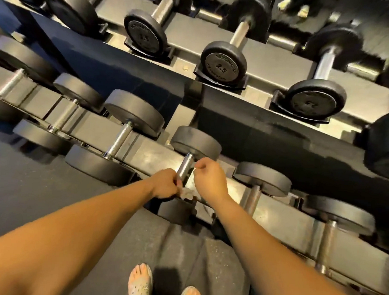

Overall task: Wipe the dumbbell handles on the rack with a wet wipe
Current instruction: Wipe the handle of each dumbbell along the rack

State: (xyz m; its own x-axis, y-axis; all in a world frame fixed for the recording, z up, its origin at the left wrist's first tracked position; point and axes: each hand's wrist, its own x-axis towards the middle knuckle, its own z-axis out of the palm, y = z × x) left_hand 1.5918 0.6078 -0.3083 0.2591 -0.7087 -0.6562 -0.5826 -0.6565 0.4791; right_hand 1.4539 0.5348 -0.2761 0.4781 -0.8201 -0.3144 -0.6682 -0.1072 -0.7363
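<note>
Sandalled feet (140,284) below, left hand (163,184) and right hand (209,179) pinch wet wipe (186,194) against dumbbell handle (185,167) between neighbouring dumbbells (118,142).

Two-tier dark metal rack (152,149), slanting from far left to near right. Along the lower tier, a row of black round-headed dumbbells (133,115) laid crosswise, chrome bars bridging the rails. Near the middle of that row, one dumbbell handle (185,166): bright steel, slightly tilted, far head on the far rail, near head low at the near edge. Wet wipe (187,193): small, whitish, crumpled, against the near end of that handle, pinched by the left hand (163,184); possibly looped under the bar up to the right hand (209,178), too blurred to be sure. On the upper, farther tier, smaller dumbbells (223,62) with faces marked 2.5, short steel bars pointing away.
</note>
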